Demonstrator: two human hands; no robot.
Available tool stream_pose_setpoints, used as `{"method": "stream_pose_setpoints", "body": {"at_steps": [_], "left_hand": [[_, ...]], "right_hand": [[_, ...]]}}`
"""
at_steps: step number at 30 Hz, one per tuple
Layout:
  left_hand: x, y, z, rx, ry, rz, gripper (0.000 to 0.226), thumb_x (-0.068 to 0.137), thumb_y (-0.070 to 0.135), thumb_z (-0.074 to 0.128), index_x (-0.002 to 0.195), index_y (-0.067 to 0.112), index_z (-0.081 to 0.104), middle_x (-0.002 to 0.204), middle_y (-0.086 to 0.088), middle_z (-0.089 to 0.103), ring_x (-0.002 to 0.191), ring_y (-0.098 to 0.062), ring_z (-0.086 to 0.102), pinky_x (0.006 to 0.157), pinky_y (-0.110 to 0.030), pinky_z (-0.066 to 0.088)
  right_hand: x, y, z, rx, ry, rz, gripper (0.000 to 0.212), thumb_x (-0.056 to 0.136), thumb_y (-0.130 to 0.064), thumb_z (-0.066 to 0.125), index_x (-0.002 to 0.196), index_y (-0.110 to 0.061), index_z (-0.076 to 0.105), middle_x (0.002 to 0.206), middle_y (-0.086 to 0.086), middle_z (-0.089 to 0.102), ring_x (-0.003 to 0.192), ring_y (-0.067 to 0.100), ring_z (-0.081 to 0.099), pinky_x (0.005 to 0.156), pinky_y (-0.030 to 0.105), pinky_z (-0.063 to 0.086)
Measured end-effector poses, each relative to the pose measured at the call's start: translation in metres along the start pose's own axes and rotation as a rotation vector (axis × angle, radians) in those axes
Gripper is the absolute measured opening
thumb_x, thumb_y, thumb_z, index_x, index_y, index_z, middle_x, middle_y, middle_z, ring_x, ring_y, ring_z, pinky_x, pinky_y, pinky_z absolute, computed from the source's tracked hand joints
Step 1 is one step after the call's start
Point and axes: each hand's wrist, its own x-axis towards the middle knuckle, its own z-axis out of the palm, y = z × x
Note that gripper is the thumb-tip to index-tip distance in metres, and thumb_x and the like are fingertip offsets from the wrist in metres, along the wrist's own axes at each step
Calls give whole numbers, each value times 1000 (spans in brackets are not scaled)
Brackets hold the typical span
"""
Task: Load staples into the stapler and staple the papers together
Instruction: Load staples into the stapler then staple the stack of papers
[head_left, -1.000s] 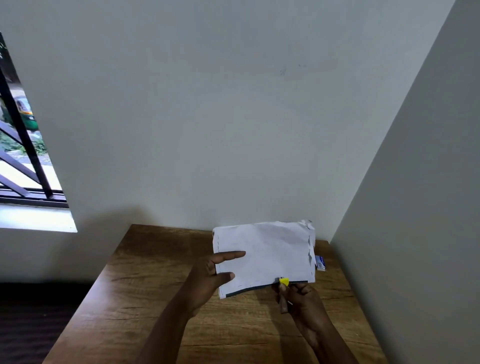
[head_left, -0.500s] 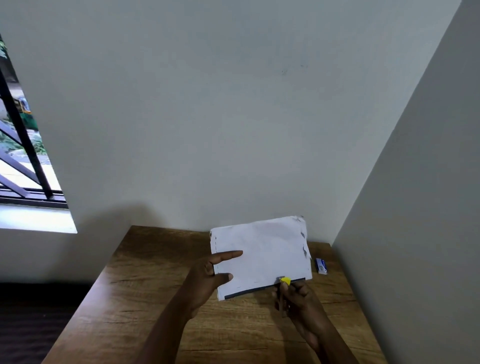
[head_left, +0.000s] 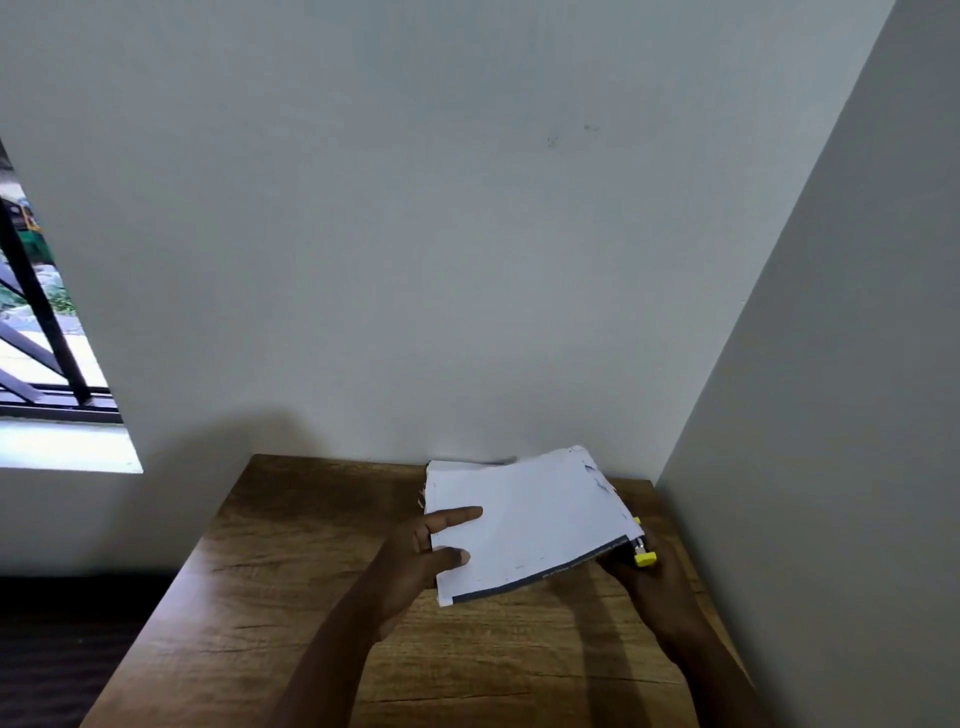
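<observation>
A person holds a stack of papers (head_left: 524, 519) above a brown wooden tabletop (head_left: 291, 587), at about 5 o'clock in the view. The left hand (head_left: 415, 556) grips the stack's left edge, with the thumb and one finger lying on top and the other fingers hidden below. The papers tilt, with the far edge higher. A dark strip runs along the near edge, and tiny dark marks sit near the right edge, too small to read.

The right hand (head_left: 644, 577) is at the stack's near right corner, at 3 o'clock from the left hand. It is closed around a stapler (head_left: 643, 555). Only a yellow end and a bit of metal show; the rest is hidden by the papers and the fingers. I cannot tell if the stapler is biting the corner or just beside it.

Both arms are cut off at the bottom. A window (head_left: 31, 332) with dark bars is cut off at 9 o'clock.
</observation>
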Motion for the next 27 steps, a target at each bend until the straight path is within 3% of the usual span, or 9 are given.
{"method": "stream_pose_setpoints", "body": {"at_steps": [5, 9, 11, 14, 15, 17, 20, 24, 27], "left_hand": [[0, -2, 0, -95, -79, -107, 33, 88, 3, 62, 112, 23, 73, 133, 0, 60, 121, -24, 57, 100, -43, 52], [-3, 1, 2, -165, -127, -148, 27, 86, 21, 66, 112, 16, 73, 134, -6, 60, 116, -26, 62, 84, -29, 59], [-5, 4, 3, -241, -191, -187, 52, 82, 49, 63, 119, 12, 68, 127, -14, 66, 111, -31, 67, 78, -27, 60], [-4, 2, 0, -228, -265, -211, 92, 75, 83, 30, 127, 13, 58, 118, -19, 69, 109, -31, 68, 77, -26, 58], [-4, 1, -1, -211, -285, -205, 99, 68, 89, 27, 127, 15, 58, 116, -20, 70, 108, -30, 68, 76, -26, 58], [-4, 1, 1, -152, -293, -176, 98, 62, 91, 41, 124, 16, 60, 112, -20, 71, 102, -30, 71, 72, -26, 58], [-3, -1, 3, -87, -243, -174, 82, 71, 74, 60, 123, 11, 57, 106, -21, 73, 91, -29, 73, 66, -28, 58], [-2, -2, 5, -114, -201, -206, 73, 80, 69, 54, 119, 7, 62, 104, -22, 74, 84, -27, 74, 63, -28, 58], [-2, 0, 7, -146, -199, -232, 84, 76, 76, 43, 118, 7, 64, 105, -21, 74, 86, -25, 74, 64, -27, 58]], "right_hand": [[3, -9, -9, 14, 6, -93, 48, 74, -1, 77, 112, -24, 59, 110, -4, 70, 100, 8, 66, 79, 20, 55], [2, -15, -10, 59, 61, -61, 26, 72, -25, 75, 96, -24, 69, 96, -5, 75, 92, 9, 69, 71, 13, 54], [1, -19, -11, 31, 84, -59, 23, 71, -35, 73, 92, -28, 70, 88, -7, 75, 82, 3, 69, 66, 11, 53], [1, -24, -11, 17, 119, -71, 9, 77, -37, 69, 86, -33, 71, 71, -16, 72, 63, -7, 63, 52, 10, 48], [2, -24, -10, 25, 147, -66, 6, 80, -34, 69, 85, -32, 71, 70, -16, 72, 60, -8, 61, 49, 10, 46], [3, -25, -9, 42, 194, -56, 3, 83, -26, 70, 86, -26, 71, 71, -13, 73, 57, -7, 60, 46, 9, 45], [3, -29, -8, 40, 210, -41, 3, 84, -24, 70, 83, -21, 70, 68, -11, 73, 53, -6, 59, 44, 8, 43], [3, -34, -7, 61, 223, -27, 2, 83, -21, 71, 83, -19, 71, 67, -9, 74, 51, -5, 60, 43, 7, 43], [2, -36, -5, 57, 223, -30, 3, 83, -22, 71, 84, -20, 71, 70, -8, 75, 52, -5, 60, 44, 7, 43]]}}
